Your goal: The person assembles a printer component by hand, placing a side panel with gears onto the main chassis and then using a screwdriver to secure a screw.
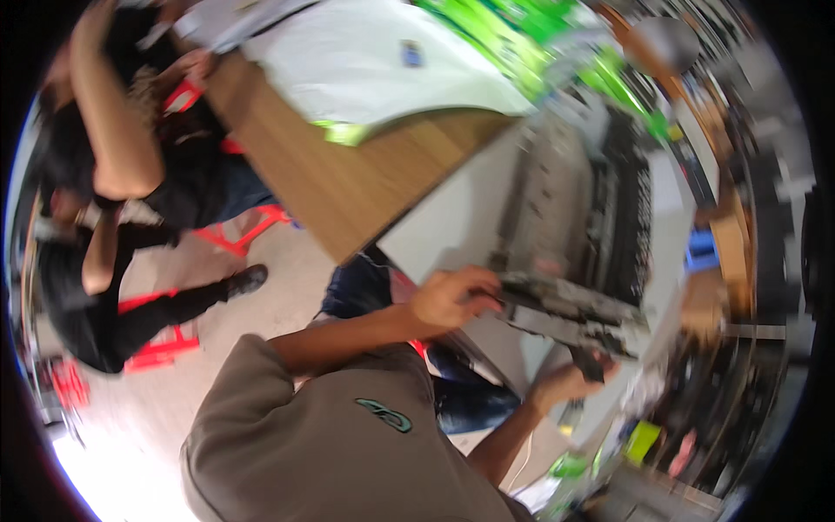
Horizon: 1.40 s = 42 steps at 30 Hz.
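A grey and black machine [565, 217], which looks like a printer with its covers off, stands on a pale tabletop [452, 222]. My left hand [457, 297] is closed at its near left corner, fingers curled on a dark edge there. Lower right, my right hand [570, 384] is closed round a black flat piece [588, 363] that sticks up by the machine's near end. Blur hides whether this piece is attached to the machine. The fingertips of my right hand are partly hidden.
A brown wooden tabletop [348, 191] adjoins at the left, with white sheeting [383, 65] and green packages [513, 35] on it. Two people in dark clothes sit at the left near red stools [161, 344]. Shelves with boxes and parts [713, 296] line the right.
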{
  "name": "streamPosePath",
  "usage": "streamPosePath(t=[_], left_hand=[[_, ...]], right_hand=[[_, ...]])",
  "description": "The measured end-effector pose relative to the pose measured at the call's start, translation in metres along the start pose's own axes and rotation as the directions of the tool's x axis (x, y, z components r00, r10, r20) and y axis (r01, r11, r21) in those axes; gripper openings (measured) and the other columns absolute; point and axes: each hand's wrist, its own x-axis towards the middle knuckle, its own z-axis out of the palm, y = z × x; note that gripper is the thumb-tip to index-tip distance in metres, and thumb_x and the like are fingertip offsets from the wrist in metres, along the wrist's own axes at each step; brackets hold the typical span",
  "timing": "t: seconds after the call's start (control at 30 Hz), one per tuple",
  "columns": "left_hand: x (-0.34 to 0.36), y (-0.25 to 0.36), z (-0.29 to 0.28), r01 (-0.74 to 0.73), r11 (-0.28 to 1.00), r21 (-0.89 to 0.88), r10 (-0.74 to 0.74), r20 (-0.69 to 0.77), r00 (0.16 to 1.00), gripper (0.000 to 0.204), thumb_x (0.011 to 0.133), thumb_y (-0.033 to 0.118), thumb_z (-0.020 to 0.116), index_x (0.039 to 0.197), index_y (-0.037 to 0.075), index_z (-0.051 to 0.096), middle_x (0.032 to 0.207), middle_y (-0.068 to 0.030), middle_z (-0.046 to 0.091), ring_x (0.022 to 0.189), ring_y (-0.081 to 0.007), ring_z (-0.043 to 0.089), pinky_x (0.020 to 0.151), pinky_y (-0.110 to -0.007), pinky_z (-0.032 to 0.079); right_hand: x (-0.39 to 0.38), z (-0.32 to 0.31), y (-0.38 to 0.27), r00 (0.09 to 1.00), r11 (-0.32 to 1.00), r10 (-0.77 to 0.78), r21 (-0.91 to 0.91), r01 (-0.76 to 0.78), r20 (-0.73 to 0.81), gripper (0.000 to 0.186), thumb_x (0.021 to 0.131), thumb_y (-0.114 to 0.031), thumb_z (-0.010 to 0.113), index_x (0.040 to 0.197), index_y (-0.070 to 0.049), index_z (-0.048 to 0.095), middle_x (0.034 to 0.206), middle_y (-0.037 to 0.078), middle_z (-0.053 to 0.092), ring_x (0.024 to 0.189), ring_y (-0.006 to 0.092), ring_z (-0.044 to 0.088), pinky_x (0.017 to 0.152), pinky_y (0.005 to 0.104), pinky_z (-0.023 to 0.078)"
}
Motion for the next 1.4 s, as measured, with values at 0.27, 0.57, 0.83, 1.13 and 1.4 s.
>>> streamPosePath(t=[0.27,0.57,0.83,1.13,1.4], left_hand=[[0.018,0.019,-0.001,0.222,0.872,-0.437,-0.223,0.05,0.974,0.035,0.084,-0.008,0.067,0.111,-0.002,0.046,0.089,-0.0175,0.071,0.073,-0.0207,0.069,0.062,-0.029,0.055],[0.035,0.054,-0.008,0.226,0.957,-0.184,-0.209,0.11,0.972,0.035,0.085,-0.01,0.065,0.111,-0.002,0.043,0.086,-0.0194,0.07,0.072,-0.0216,0.069,0.063,-0.031,0.056],[0.033,0.06,-0.007,0.267,0.925,-0.271,-0.239,0.133,0.962,0.034,0.086,-0.009,0.065,0.111,-0.003,0.043,0.089,-0.02,0.068,0.075,-0.0242,0.07,0.068,-0.032,0.057],[0.016,0.055,0.003,0.289,0.902,-0.32,-0.257,0.14,0.956,0.037,0.085,-0.012,0.064,0.115,-0.004,0.044,0.093,-0.0193,0.068,0.085,-0.025,0.07,0.076,-0.036,0.06],[0.004,0.054,0.018,0.37,0.851,-0.373,-0.377,0.057,0.924,0.035,0.086,-0.005,0.068,0.114,-0.003,0.048,0.101,-0.0183,0.068,0.092,-0.0209,0.067,0.083,-0.033,0.055]], right_hand=[[0.0,0.005,-0.039,0.999,0.997,-0.054,0.059,0.054,0.003,0.049,0.091,-0.016,0.063,0.134,-0.001,0.045,0.12,0.017,0.058,0.106,0.0255,0.061,0.091,0.0395,0.052],[0.014,0.009,-0.047,1.0,0.999,-0.011,0.036,0.012,-0.009,0.054,0.088,-0.007,0.062,0.137,-0.001,0.041,0.124,0.018,0.056,0.1,0.0256,0.063,0.088,0.0384,0.053],[0.006,0.0,-0.022,0.99,0.948,0.111,0.289,-0.131,0.084,0.04,0.09,-0.01,0.067,0.125,0.001,0.052,0.122,0.01,0.057,0.109,0.0177,0.055,0.099,0.0339,0.044],[-0.002,0.009,-0.043,0.98,0.927,0.197,0.321,-0.194,0.024,0.058,0.087,-0.02,0.073,0.135,-0.002,0.044,0.12,0.006,0.054,0.111,0.0196,0.055,0.098,0.0363,0.046],[0.003,-0.016,-0.023,0.985,0.902,0.162,0.397,-0.169,0.05,0.058,0.092,-0.022,0.068,0.14,-0.011,0.037,0.12,0.012,0.052,0.107,0.0208,0.055,0.09,0.0384,0.052]])
